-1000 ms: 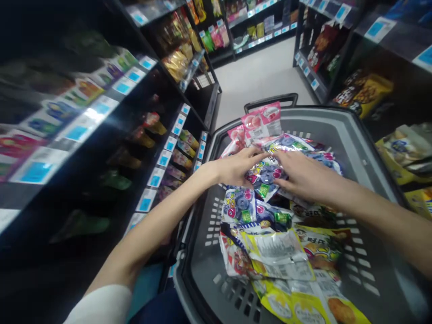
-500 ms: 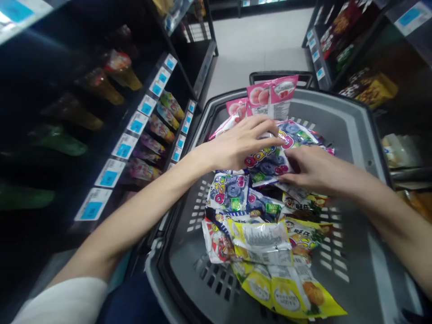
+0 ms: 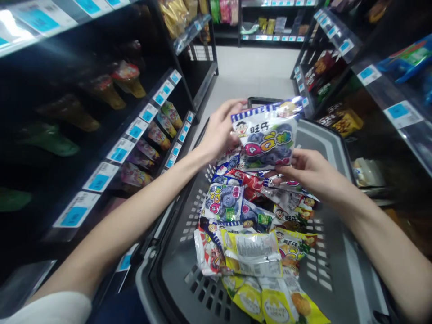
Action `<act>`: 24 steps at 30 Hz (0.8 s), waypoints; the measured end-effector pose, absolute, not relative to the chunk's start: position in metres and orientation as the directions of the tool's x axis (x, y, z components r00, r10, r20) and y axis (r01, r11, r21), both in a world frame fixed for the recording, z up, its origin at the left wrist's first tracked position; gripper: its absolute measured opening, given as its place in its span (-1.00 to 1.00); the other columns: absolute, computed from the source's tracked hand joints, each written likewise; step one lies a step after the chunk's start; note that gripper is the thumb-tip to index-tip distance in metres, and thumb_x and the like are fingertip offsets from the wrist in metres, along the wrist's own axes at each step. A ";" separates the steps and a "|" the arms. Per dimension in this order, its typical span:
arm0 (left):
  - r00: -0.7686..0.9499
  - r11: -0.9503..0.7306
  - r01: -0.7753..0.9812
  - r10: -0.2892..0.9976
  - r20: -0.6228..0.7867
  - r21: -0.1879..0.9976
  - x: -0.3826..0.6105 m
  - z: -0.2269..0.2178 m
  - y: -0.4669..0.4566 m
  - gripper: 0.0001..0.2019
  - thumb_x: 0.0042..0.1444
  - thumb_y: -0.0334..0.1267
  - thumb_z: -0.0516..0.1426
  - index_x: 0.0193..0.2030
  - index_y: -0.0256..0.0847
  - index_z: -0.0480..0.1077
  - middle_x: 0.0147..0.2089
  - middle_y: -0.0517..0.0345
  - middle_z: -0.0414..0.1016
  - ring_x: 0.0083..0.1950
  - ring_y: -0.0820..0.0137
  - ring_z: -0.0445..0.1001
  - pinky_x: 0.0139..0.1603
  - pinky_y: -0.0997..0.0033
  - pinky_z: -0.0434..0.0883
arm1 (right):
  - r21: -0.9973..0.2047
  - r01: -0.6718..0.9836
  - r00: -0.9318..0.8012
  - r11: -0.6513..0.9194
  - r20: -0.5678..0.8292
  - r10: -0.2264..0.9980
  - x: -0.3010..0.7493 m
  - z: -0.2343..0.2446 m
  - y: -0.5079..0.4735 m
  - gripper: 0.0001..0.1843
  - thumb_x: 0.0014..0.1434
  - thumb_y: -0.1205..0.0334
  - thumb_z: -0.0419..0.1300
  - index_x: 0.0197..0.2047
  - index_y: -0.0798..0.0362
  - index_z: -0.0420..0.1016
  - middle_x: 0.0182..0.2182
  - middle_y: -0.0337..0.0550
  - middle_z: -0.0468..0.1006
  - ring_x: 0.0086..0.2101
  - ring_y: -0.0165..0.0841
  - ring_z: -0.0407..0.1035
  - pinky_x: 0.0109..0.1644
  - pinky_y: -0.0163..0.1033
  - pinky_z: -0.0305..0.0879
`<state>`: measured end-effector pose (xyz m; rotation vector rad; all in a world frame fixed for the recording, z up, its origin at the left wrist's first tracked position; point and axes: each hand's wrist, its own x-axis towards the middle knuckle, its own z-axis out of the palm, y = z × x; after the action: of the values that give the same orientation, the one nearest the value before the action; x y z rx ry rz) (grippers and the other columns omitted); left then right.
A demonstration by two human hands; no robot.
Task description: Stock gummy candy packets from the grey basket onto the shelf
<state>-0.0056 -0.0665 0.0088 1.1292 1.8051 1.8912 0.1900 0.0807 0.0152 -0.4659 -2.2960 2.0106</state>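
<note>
Above the grey shopping basket (image 3: 337, 265), I hold up a packet of blueberry gummy candy (image 3: 266, 135), its printed front facing me and slightly tilted. My left hand (image 3: 222, 128) grips its left edge, with the fingertips partly hidden behind it. The lower right corner is pinched by my right hand (image 3: 305, 168). Below, more candy lies in the basket: another blueberry gummy packet (image 3: 224, 202), a yellow packet turned back side up (image 3: 253, 252), and yellow packets with an orange fruit picture (image 3: 276, 301) nearest me. A red packet (image 3: 251, 184) shows beneath my hands.
On the left, a dark shelf with blue-and-white price tags (image 3: 99, 182) holds bagged cups (image 3: 128, 78) and small colourful pouches (image 3: 158, 135). Shelves with snack bags (image 3: 344, 121) line the right. Pale floor (image 3: 256, 67) runs ahead between them.
The blueberry packet has come up out of the pile and now faces me upright. Both hands rose with it, and the left moved to its side. The view has tilted up, showing more aisle.
</note>
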 end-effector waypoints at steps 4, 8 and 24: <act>-0.620 -0.130 0.017 0.776 0.112 0.991 -0.011 0.014 -0.070 -0.29 0.39 0.34 -0.10 0.15 -0.30 0.48 -0.17 -0.04 0.56 0.08 0.10 0.60 0.01 0.11 0.61 | -0.967 0.220 -0.935 -0.125 -0.246 0.257 0.192 0.019 0.078 -0.57 -0.05 0.06 0.58 -0.14 -0.01 0.63 -0.18 -0.07 0.68 -0.22 -0.13 0.63 0.02 0.02 0.66; -0.598 -0.150 -0.046 0.796 0.093 0.988 -0.009 0.010 -0.072 -0.52 0.22 0.10 0.29 0.03 -0.32 0.55 -0.21 -0.02 0.60 -0.16 0.26 0.64 -0.12 0.26 0.63 | -0.959 0.227 -0.928 -0.171 -0.267 0.260 0.194 0.020 0.078 -0.55 0.04 0.10 0.55 -0.04 0.04 0.60 -0.08 0.01 0.68 -0.13 -0.12 0.63 0.08 -0.05 0.65; -0.603 -0.313 0.222 0.700 0.382 0.924 -0.019 -0.001 -0.069 -0.85 0.19 -0.30 0.33 -0.20 -0.27 0.47 -0.20 0.11 0.59 -0.11 0.40 0.60 0.05 0.32 0.53 | -0.637 0.034 -0.733 0.770 0.508 0.452 0.200 0.025 0.071 -0.78 0.28 0.22 0.26 -0.05 -0.08 0.70 -0.17 -0.16 0.70 -0.25 -0.18 0.58 -0.13 -0.02 0.54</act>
<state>-0.0191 -0.0687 -0.0008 1.1676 1.5911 1.9819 0.1998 0.0709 0.0250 -0.3606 -2.2866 0.8060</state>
